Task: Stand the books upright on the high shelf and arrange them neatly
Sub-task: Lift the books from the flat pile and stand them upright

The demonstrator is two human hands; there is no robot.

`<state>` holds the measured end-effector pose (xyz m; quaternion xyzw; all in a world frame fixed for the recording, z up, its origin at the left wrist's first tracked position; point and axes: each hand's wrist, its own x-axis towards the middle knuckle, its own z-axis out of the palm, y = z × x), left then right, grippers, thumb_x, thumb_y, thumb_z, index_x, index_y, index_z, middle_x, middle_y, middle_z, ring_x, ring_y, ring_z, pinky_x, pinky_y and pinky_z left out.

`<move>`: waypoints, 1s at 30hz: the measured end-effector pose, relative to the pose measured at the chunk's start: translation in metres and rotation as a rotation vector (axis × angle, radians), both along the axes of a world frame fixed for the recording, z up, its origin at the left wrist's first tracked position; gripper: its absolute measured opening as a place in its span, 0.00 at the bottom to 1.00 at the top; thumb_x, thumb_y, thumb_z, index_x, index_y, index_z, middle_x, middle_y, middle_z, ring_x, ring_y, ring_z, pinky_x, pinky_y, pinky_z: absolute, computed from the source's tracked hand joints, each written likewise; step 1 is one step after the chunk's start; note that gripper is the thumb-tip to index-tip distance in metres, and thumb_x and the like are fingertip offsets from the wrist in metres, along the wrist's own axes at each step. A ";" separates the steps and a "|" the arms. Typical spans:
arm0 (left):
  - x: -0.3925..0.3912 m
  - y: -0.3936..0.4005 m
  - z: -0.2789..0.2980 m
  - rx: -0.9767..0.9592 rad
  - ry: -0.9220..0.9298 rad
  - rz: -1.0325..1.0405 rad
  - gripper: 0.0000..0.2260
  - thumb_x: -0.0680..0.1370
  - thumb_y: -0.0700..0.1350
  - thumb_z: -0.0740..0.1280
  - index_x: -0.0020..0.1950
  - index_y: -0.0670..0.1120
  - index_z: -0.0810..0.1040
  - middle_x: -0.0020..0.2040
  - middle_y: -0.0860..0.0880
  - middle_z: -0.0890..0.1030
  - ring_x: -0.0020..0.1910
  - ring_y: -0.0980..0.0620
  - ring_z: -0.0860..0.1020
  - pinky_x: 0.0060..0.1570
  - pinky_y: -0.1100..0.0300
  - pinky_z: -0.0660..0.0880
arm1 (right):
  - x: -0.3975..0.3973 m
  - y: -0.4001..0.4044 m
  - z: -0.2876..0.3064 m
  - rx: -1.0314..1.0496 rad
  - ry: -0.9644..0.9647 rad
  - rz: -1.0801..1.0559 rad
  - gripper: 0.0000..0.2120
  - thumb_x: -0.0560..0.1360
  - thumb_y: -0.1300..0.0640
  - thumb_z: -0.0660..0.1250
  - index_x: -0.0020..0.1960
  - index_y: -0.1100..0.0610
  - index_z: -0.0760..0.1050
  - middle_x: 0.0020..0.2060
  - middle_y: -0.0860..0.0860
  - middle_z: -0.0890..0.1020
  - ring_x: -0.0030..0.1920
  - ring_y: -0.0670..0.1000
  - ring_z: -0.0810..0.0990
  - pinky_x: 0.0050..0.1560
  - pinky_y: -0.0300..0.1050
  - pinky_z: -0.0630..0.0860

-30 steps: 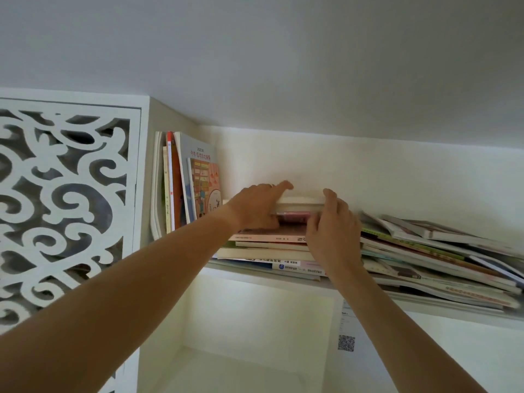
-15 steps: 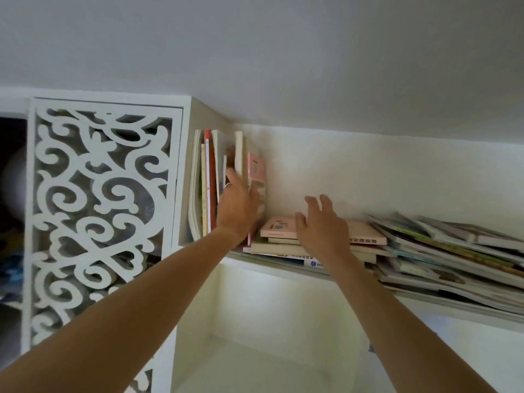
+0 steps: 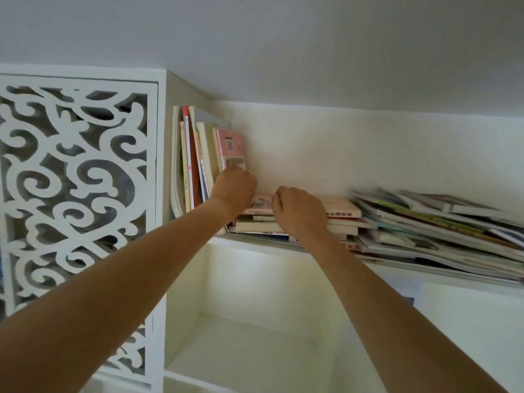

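Books (image 3: 198,163) stand upright just above the left grip (image 3: 234,185), which presses the pink book (image 3: 231,146); right grip (image 3: 297,211) grasps the flat stack's (image 3: 343,222) top book.

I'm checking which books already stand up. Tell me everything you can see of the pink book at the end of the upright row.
The pink book stands upright, leaning slightly left against the cream book beside it, as the rightmost of the upright row. Its visible cover is pink with a small barcode-like block and a pale picture panel lower down. It looks like a thin paperback. The left hand touches its lower edge; whether the fingers grip it is hidden.
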<state>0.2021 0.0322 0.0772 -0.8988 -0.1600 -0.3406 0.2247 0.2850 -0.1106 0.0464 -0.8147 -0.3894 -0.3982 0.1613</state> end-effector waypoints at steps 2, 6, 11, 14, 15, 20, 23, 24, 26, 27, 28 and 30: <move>0.003 -0.012 0.006 -0.256 -0.086 -0.255 0.14 0.82 0.40 0.63 0.65 0.47 0.80 0.60 0.46 0.83 0.59 0.45 0.81 0.61 0.47 0.79 | -0.001 -0.006 0.003 0.152 0.144 0.175 0.13 0.83 0.60 0.58 0.64 0.57 0.77 0.55 0.54 0.82 0.53 0.56 0.81 0.51 0.53 0.78; 0.007 -0.043 0.000 -0.464 0.210 -0.635 0.18 0.82 0.55 0.62 0.69 0.51 0.77 0.61 0.50 0.82 0.61 0.47 0.79 0.62 0.48 0.75 | 0.001 -0.027 0.014 0.531 0.304 0.369 0.21 0.76 0.75 0.56 0.62 0.61 0.76 0.58 0.57 0.80 0.57 0.54 0.80 0.58 0.49 0.79; 0.026 -0.054 -0.016 -0.257 0.423 -0.485 0.47 0.68 0.73 0.71 0.81 0.60 0.55 0.76 0.54 0.71 0.71 0.48 0.73 0.70 0.46 0.71 | 0.009 -0.063 0.021 0.569 0.205 0.237 0.16 0.77 0.71 0.59 0.57 0.57 0.78 0.55 0.53 0.80 0.51 0.50 0.78 0.50 0.44 0.76; 0.033 -0.052 -0.009 -0.158 0.406 -0.483 0.45 0.72 0.71 0.70 0.82 0.56 0.57 0.70 0.51 0.78 0.64 0.47 0.78 0.66 0.48 0.74 | 0.016 -0.080 0.021 0.532 0.159 0.213 0.13 0.78 0.68 0.59 0.55 0.56 0.78 0.54 0.51 0.80 0.50 0.48 0.78 0.50 0.43 0.76; 0.032 -0.051 -0.008 -0.117 0.408 -0.476 0.44 0.73 0.71 0.69 0.83 0.55 0.57 0.68 0.50 0.78 0.62 0.46 0.79 0.65 0.48 0.75 | 0.018 -0.084 0.020 0.534 0.143 0.208 0.13 0.78 0.67 0.60 0.55 0.56 0.78 0.54 0.51 0.80 0.50 0.48 0.78 0.51 0.42 0.76; 0.024 -0.054 -0.022 0.063 0.266 -0.455 0.37 0.80 0.64 0.64 0.82 0.48 0.56 0.68 0.44 0.78 0.58 0.42 0.81 0.54 0.51 0.77 | 0.014 -0.090 0.017 0.649 -0.001 0.178 0.11 0.78 0.66 0.63 0.59 0.57 0.75 0.58 0.52 0.77 0.54 0.51 0.77 0.53 0.44 0.76; 0.029 -0.049 -0.040 0.129 0.066 -0.483 0.31 0.79 0.61 0.65 0.75 0.45 0.65 0.59 0.42 0.81 0.50 0.40 0.82 0.42 0.50 0.79 | 0.009 -0.085 0.014 0.697 -0.096 0.144 0.15 0.77 0.65 0.62 0.63 0.57 0.72 0.64 0.55 0.74 0.62 0.55 0.74 0.58 0.52 0.75; 0.031 -0.046 -0.043 0.137 0.013 -0.499 0.29 0.79 0.61 0.65 0.73 0.44 0.67 0.57 0.42 0.81 0.47 0.39 0.83 0.39 0.50 0.79 | 0.007 -0.083 0.013 0.702 -0.119 0.133 0.16 0.77 0.64 0.62 0.64 0.57 0.71 0.66 0.55 0.73 0.65 0.55 0.73 0.61 0.52 0.73; 0.033 -0.043 -0.043 0.161 -0.040 -0.509 0.27 0.79 0.61 0.65 0.70 0.44 0.70 0.53 0.43 0.82 0.42 0.41 0.82 0.34 0.51 0.79 | 0.006 -0.079 0.011 0.691 -0.149 0.124 0.16 0.78 0.63 0.61 0.65 0.57 0.70 0.69 0.56 0.71 0.68 0.56 0.71 0.64 0.52 0.71; 0.032 -0.043 -0.041 0.175 -0.052 -0.506 0.26 0.79 0.61 0.65 0.69 0.44 0.70 0.52 0.44 0.81 0.40 0.41 0.82 0.32 0.52 0.78 | 0.007 -0.077 0.008 0.666 -0.153 0.125 0.15 0.78 0.62 0.61 0.65 0.57 0.71 0.68 0.56 0.72 0.68 0.56 0.72 0.64 0.52 0.71; 0.031 -0.043 -0.039 0.197 -0.058 -0.504 0.25 0.79 0.61 0.65 0.67 0.44 0.70 0.50 0.44 0.81 0.38 0.42 0.82 0.31 0.52 0.78 | 0.010 -0.075 0.004 0.629 -0.145 0.121 0.13 0.79 0.61 0.60 0.64 0.57 0.71 0.66 0.56 0.73 0.65 0.56 0.73 0.63 0.53 0.73; 0.028 -0.043 -0.035 0.243 -0.049 -0.496 0.25 0.79 0.62 0.63 0.66 0.44 0.70 0.49 0.44 0.82 0.37 0.42 0.82 0.29 0.53 0.77 | 0.015 -0.073 -0.004 0.554 -0.113 0.063 0.11 0.81 0.57 0.56 0.60 0.58 0.73 0.60 0.56 0.76 0.58 0.57 0.76 0.58 0.56 0.75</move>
